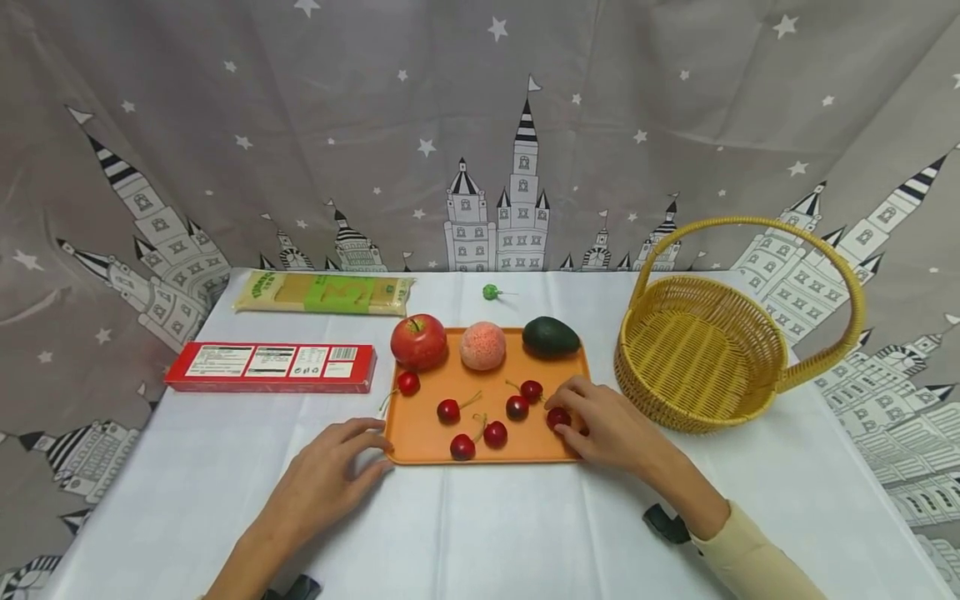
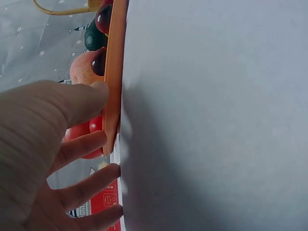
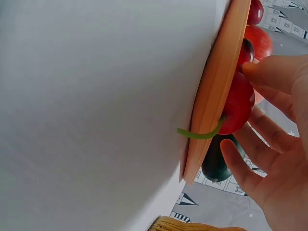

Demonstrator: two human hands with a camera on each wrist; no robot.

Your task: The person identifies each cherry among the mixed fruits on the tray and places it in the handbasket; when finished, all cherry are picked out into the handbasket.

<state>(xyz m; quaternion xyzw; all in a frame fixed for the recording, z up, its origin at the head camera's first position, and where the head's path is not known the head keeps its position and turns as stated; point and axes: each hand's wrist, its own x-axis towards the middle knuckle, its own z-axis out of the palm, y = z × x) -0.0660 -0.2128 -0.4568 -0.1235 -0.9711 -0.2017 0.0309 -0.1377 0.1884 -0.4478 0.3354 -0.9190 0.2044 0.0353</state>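
An orange tray (image 1: 423, 429) carries several dark red cherries (image 1: 495, 434), with a red apple (image 1: 418, 342), a peach (image 1: 483, 347) and an avocado (image 1: 551, 337) along its far side. My left hand (image 1: 330, 471) is at the tray's near left corner, fingers spread and loosely bent, fingertips right at the rim. At the tray's right side, my right hand (image 1: 611, 425) pinches a cherry (image 3: 238, 103) between thumb and index finger. That cherry's green stem (image 3: 202, 134) hangs over the rim in the right wrist view. The other fingers of this hand are spread.
To the right stands a yellow wicker basket (image 1: 697, 417) with a tall handle. On the left lie a red box (image 1: 270, 367) and a pack of noodles (image 1: 326, 293). A small green ball on a stick (image 1: 491, 292) lies behind the tray. A grey printed curtain (image 1: 360, 100) hangs behind.
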